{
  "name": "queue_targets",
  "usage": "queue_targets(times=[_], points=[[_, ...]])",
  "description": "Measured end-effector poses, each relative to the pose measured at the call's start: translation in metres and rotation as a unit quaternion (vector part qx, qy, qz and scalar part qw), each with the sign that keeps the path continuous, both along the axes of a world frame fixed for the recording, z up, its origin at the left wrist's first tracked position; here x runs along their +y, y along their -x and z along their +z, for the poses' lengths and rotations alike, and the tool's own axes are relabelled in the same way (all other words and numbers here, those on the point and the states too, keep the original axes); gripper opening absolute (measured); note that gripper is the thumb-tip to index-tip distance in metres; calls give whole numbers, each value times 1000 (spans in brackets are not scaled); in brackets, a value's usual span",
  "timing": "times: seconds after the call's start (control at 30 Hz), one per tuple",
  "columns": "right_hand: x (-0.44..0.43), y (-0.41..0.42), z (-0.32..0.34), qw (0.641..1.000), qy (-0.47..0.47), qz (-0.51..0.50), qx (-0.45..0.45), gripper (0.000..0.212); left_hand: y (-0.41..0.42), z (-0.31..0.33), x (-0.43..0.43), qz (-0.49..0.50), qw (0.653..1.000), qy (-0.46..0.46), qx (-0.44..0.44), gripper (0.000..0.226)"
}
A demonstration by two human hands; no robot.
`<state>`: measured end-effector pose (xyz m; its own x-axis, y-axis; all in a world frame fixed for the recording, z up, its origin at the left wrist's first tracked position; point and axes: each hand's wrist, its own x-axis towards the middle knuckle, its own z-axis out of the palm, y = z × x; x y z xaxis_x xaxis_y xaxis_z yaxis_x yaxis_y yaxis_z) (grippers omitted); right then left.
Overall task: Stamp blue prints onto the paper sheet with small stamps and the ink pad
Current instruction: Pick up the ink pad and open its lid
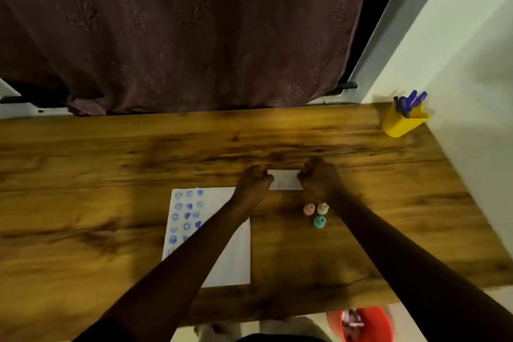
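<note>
The ink pad [284, 180], a small white rectangular case, lies on the wooden table [111, 161] just beyond the far right corner of the paper sheet [230, 258]. The left hand [254, 179] grips its left end and the right hand [316, 176] its right end, fingers curled shut on the case at both sides. The picture is too blurred to tell whether the lid is on or off, so by my judgement the step in hand is either opening or closing the pad

The sheet lies to the near left of the pad, partly crossed by the left forearm. Its left part carries three columns of blue prints [187, 215], faces and solid shapes; the right part shows bare, so the stamping looks well begun but not finished

Three small stamps stand close together to the near right of the pad: a pink stamp [309, 209], a cream stamp [322, 208] and a teal stamp [319, 222]. Neither hand holds one

If the pad is being opened, the next move calls for freeing one hand, taking up a stamp, pressing it on the ink and then on bare paper

A yellow pen holder [402, 122] stands at the far right corner
</note>
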<state>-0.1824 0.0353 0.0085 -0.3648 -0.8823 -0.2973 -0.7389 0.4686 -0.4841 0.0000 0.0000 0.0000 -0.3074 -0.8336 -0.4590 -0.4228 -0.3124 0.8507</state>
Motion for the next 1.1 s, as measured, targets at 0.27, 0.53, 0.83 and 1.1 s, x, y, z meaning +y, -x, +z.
queue_targets(times=[0.27, 0.53, 0.83, 1.1], points=[[-2, -4, -6, 999, -44, -8, -19, 22, 10, 2, 0, 14, 999, -37, -9, 5], [-1, -23, 4, 1000, -12, 3, -27, 31, -10, 6, -1, 75, 995, -38, 55, 23], [-3, -121, 39, 989, 79, 75, -103, 47, -113, 44, 8, 158, 983, 20, 88, 34], [-3, -236, 19, 972, 55, 174, -145, 51, -238, 34, 46, 235, 968, 20, 82, 34]])
